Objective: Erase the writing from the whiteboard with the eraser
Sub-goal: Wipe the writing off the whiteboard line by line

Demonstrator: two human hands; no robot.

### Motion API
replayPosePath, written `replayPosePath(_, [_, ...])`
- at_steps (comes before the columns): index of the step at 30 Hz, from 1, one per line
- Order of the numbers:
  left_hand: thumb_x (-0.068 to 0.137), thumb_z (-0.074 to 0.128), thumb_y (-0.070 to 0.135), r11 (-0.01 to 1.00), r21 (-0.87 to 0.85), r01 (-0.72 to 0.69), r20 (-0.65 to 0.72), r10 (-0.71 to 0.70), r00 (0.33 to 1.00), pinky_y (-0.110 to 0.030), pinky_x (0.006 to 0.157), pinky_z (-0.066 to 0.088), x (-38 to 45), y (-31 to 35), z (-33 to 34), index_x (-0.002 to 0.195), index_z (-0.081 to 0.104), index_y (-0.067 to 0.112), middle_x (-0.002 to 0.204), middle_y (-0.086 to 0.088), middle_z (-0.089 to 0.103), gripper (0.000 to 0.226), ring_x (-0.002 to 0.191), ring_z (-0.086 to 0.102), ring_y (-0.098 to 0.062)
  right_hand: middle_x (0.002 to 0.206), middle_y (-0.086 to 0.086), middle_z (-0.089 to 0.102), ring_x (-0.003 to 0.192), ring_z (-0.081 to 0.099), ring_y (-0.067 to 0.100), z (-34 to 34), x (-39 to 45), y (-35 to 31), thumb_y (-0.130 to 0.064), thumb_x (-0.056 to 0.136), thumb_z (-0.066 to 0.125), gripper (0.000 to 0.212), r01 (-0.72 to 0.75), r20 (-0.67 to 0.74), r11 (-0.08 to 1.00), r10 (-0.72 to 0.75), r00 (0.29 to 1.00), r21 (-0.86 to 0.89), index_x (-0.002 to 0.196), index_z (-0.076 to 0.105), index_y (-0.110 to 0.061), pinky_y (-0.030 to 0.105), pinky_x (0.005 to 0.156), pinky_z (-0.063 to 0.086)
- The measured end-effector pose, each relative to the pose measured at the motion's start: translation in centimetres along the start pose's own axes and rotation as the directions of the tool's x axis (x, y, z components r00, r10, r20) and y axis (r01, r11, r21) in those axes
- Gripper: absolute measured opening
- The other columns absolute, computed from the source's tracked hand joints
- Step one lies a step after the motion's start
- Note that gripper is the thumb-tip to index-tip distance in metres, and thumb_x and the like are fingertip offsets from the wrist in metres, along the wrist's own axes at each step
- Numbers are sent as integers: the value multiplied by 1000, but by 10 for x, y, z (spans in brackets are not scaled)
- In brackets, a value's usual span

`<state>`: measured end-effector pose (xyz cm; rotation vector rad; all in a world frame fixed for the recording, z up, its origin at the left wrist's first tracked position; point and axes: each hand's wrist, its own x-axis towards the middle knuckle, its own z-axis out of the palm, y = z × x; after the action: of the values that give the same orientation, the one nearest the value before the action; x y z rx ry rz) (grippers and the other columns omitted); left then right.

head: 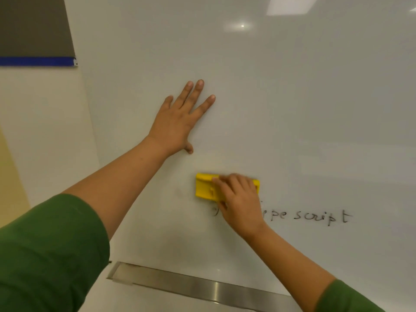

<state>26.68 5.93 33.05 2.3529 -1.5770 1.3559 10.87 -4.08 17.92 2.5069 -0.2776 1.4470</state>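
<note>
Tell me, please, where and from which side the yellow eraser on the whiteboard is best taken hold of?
Take the yellow eraser across its long top and bottom edges, coming straight at its back, away from the whiteboard. It lies flat and lengthwise against the board, so only the back and edges are free. The right hand has just this grip, fingers over the top; the left hand rests flat on the board.

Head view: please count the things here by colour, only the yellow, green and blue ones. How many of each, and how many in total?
Yellow: 1, the eraser held by the right hand on the whiteboard
Green: 2, the left sleeve and the right sleeve
Blue: 1, the strip at the upper left
Total: 4
</note>
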Motion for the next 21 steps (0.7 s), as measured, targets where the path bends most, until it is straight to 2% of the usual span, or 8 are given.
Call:
replayPosePath(3, [53,83,53,1000,3,-1,8,1,1000,-48,113,18,0,1,-1,145,-19,30,156,-7,-21,140,144,-14,-25,96,10,67,89,62,31,-1,-25,7,-3,55,81,53,38,77,999,-37,996,-14,106,67,-9,34,80,35])
replayPosePath(5, [53,83,52,1000,5,1,10,-1,1000,-48,113,17,0,1,0,146,-19,29,156,-7,-21,139,144,-14,-25,96,12,66,89,60,31,-12,-21,20,-2,54,82,53,-52,7,999,52,999,10,105,67,-8,34,79,35])
replayPosePath(7, [53,83,50,1000,0,3,10,-3,1000,-48,113,17,0,2,1,146,-18,29,156,-7,-21,139,144,-15,-25,96,13,65,91,54,29,-25,-2,31,-3,56,80,51,-148,-121,988,151,981,36,105,65,-8,33,80,34])
replayPosePath(10, [53,84,50,1000,-2,4,6,-4,1000,-49,113,17,1,2,0,146,-17,29,156,-7,-20,139,144,-14,-25,98,12,64,91,53,29,-31,27,27,-5,61,76,46,-173,-231,982,187,955,78,105,64,-7,32,80,34])
replayPosePath(12, [52,84,50,1000,-5,5,11,-5,1000,-49,113,16,0,2,0,146,-17,29,156,-7,-19,139,144,-13,-25,97,13,64,91,51,28,-22,32,14,-4,58,76,49,-126,-198,989,138,971,76,105,64,-6,34,79,35])
replayPosePath(15, [53,84,49,1000,-4,9,19,-9,1000,-49,113,15,-1,2,0,146,-18,29,156,-7,-20,139,144,-15,-25,94,13,65,88,57,31,5,14,-8,-3,56,77,52,-11,-58,999,14,998,42,107,65,-7,37,76,36])
replayPosePath(19, [54,83,51,1000,-2,5,22,-5,1000,-48,114,15,0,1,-1,146,-19,29,156,-7,-21,139,144,-15,-25,98,4,68,89,63,28,24,-25,-17,-9,51,81,58,159,172,986,-149,974,-48,107,67,-14,34,81,43])
replayPosePath(21, [54,83,51,1000,-2,1,19,-1,1000,-48,114,16,0,0,0,146,-19,29,156,-7,-21,139,144,-15,-25,98,4,67,91,61,28,20,-29,-5,-8,49,81,60,149,166,988,-140,976,-42,108,66,-14,34,84,37])
